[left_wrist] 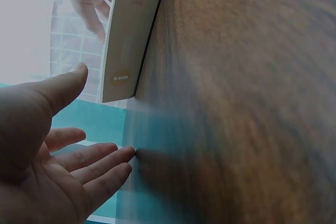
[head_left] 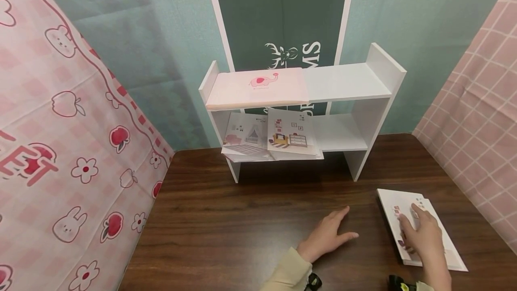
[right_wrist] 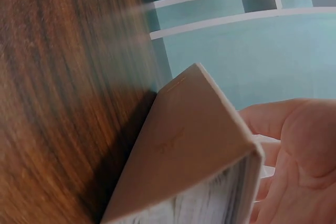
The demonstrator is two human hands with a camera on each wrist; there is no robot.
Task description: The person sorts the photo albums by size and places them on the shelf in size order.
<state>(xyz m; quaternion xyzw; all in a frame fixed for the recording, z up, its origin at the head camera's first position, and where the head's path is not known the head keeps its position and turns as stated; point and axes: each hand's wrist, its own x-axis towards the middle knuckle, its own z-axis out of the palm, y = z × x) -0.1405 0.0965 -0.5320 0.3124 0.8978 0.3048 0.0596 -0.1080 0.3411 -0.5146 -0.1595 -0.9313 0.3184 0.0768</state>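
At the right of the table, white books with a furniture drawing on the top cover lie stacked, one jutting out at the right. My right hand is over that top cover, fingers spread and slightly bent; whether they touch it I cannot tell. In the right wrist view the thick book shows its plain spine and page edges, with the right hand beside it. Left of the stack, my left hand is over the table holding nothing, thumb apart from the fingers. The left wrist view shows the book's side beyond it.
A white two-tier shelf stands at the back. Illustrated books lean and overlap on its lower tier, jutting past the front edge. A pink elephant-print item lies flat on top. Patterned cloths hang around the brown table.
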